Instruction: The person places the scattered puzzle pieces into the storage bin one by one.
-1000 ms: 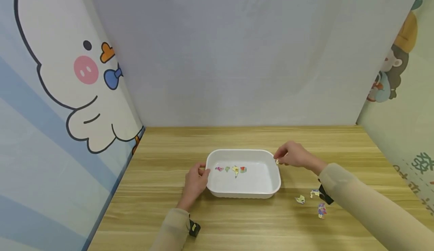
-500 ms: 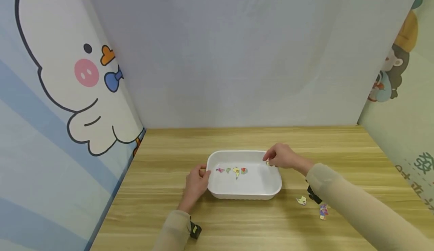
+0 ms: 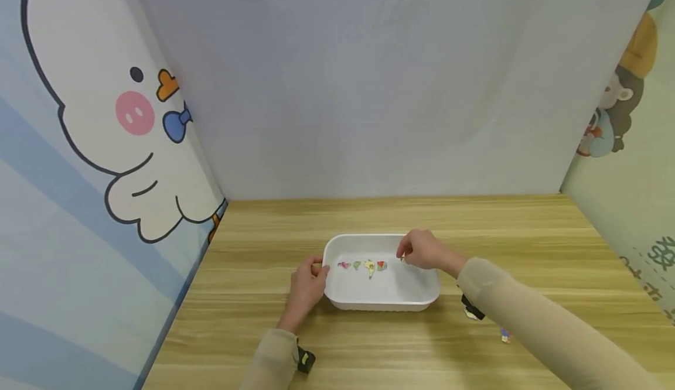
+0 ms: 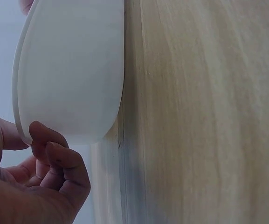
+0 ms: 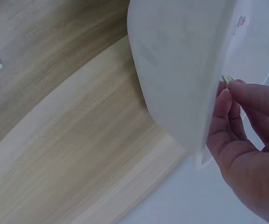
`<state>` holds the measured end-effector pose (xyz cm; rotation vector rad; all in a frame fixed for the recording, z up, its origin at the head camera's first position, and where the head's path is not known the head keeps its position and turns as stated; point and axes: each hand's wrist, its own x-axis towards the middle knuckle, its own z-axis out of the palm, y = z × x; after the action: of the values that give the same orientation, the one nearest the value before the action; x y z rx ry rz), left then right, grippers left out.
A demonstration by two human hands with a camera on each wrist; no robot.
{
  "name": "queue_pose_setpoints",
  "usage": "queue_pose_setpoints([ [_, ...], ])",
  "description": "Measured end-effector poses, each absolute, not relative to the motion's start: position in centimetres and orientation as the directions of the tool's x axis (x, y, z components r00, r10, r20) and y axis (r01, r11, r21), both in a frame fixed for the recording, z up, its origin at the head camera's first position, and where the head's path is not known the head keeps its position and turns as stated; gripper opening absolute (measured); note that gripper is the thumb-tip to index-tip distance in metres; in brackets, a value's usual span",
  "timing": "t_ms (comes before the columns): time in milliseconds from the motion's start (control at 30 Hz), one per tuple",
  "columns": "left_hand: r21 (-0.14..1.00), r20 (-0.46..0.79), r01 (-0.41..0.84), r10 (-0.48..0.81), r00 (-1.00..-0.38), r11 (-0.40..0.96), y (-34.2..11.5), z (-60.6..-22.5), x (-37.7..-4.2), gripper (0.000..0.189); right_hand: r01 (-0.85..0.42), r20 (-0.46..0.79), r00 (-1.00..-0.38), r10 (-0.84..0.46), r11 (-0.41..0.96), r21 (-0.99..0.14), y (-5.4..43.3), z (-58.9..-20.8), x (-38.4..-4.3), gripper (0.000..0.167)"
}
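A white rectangular tray [image 3: 387,306] stands on the wooden table. My left hand [image 3: 307,284] grips its left end, thumb at the rim and fingers against the outer wall, as the left wrist view shows. Over the tray's right half, my right hand [image 3: 422,250] pinches a small yellowish cut-out piece [image 5: 228,80] between thumb and fingertips. Inside, in a row, lie a pink piece [image 3: 344,264], a green piece [image 3: 357,265], a yellow piece [image 3: 370,268] and a red-and-green piece [image 3: 382,266].
Right of the tray, a pale yellow piece [image 3: 473,314] lies partly hidden under the right wrist's black strap [image 3: 472,307]. A purple, colourful piece [image 3: 505,335] lies beside the right sleeve [image 3: 538,314]. A grey curtain [image 3: 369,97] hangs behind the wooden table [image 3: 253,320].
My right hand has moved left, from outside the tray's right rim to above its inside, carrying the small piece. The right sleeve now covers more of the loose pieces. My left hand stays put.
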<state>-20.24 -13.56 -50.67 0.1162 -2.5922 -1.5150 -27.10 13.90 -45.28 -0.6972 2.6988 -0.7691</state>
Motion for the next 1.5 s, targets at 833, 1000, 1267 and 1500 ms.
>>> queue_pose_setpoints([
  [833, 0.867, 0.061, -0.017, -0.141, -0.988, 0.499, -13.8, -50.8, -20.3, 0.022, -0.341, -0.159, -0.882, -0.444, 0.833, -0.436, 11.9, -47.4, -27.3, 0.017],
  [1000, 0.868, 0.06, -0.018, -0.141, -0.988, 0.496, -13.9, -50.8, -20.3, 0.022, -0.334, -0.178, -0.881, -0.439, 0.842, -0.424, 11.6, -47.6, -27.5, 0.018],
  [1267, 0.862, 0.075, -0.003, -0.132, -0.988, 0.507, -13.9, -50.7, -20.4, 0.022, -0.373, -0.124, -0.884, -0.45, 0.841, -0.391, 11.4, -47.9, -27.4, 0.018],
  [1500, 0.856, 0.083, 0.004, -0.128, -0.988, 0.517, -13.9, -50.6, -20.3, 0.022, -0.432, -0.065, -0.873, -0.483, 0.83, -0.353, 11.4, -48.8, -27.3, 0.021],
])
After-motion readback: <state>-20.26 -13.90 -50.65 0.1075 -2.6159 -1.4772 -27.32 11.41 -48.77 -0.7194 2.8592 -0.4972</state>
